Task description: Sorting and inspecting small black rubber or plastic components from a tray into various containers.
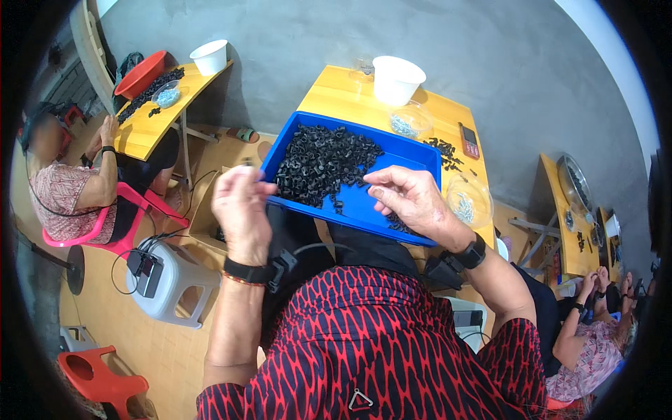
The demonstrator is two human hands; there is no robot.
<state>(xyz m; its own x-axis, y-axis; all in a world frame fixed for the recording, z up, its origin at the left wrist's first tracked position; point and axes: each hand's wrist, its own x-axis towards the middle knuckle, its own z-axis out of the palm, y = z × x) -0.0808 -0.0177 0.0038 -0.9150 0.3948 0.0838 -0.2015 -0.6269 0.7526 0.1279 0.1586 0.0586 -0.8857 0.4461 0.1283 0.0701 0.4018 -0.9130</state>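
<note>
A blue plastic tray (pixel 413 155) rests tilted between my lap and the yellow table (pixel 336 94), holding a heap of small black plastic parts (pixel 323 162). My left hand (pixel 241 206) is at the tray's near left edge with its fingers pinched together; whether a part sits between them I cannot tell. My right hand (pixel 413 199) hovers over the tray's near right side, fingers curled as if pinching a small piece, which is hidden. Both wrists wear black bands.
On the table stand a white bucket (pixel 397 78), two clear bowls of small metal pieces (pixel 411 122) (pixel 467 201), loose black parts and a small phone (pixel 469 140). A person sits at another yellow table at left; another sits at right. Stools stand on the floor.
</note>
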